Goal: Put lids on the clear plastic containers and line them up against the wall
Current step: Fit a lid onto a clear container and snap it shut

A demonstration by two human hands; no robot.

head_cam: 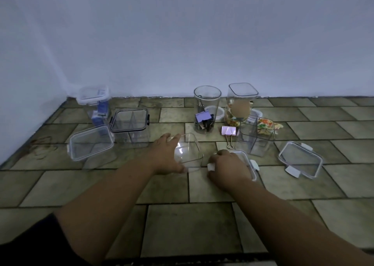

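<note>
The tiled floor [182, 221] carried clear containers [129, 128], loose lids [300, 162] and a pink binder clip [229, 131], all near the wall [182, 43].

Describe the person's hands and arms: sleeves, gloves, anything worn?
Both forearms are bare. The left hand and right hand wear no gloves, and no rings, watch or bracelets show. A bit of dark fabric sits at the left arm's lower edge, possibly clothing. No markings are discernible in the dim light.
</note>
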